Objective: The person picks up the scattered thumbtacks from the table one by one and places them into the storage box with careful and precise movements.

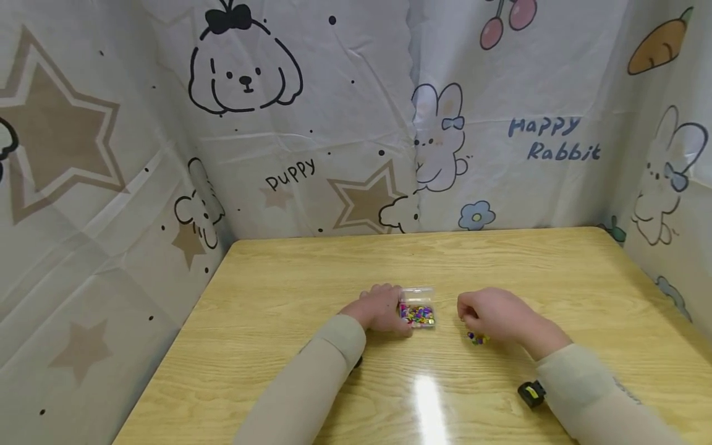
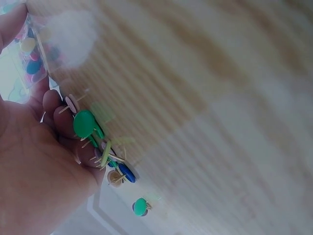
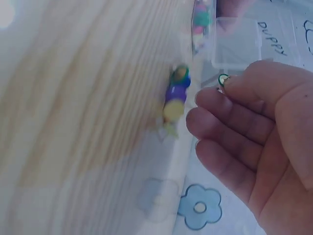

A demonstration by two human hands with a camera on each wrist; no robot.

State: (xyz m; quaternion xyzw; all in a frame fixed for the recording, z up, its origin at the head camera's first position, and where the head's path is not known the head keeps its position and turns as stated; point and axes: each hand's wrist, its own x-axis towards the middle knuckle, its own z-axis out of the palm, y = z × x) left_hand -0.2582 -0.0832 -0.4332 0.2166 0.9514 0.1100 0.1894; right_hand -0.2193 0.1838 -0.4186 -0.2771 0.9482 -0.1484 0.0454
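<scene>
A clear plastic box (image 1: 417,316) with its lid raised holds many colourful thumbtacks. My left hand (image 1: 381,309) grips the box from its left side, thumb near the front and fingers toward the back. Under that hand, loose thumbtacks (image 2: 85,123) in green, pink, blue and other colours lie on the table, hidden in the head view. My right hand (image 1: 494,314) is to the right of the box. Between its thumb and index finger it pinches a green-edged thumbtack (image 3: 223,80), while the other fingers curl loosely. Below it lies a small group of thumbtacks (image 1: 477,338).
The light wooden table (image 1: 289,278) carries all of this. A black wrist device (image 1: 531,394) shows at the right sleeve. Printed white curtains (image 1: 345,111) hang behind the table and on both sides.
</scene>
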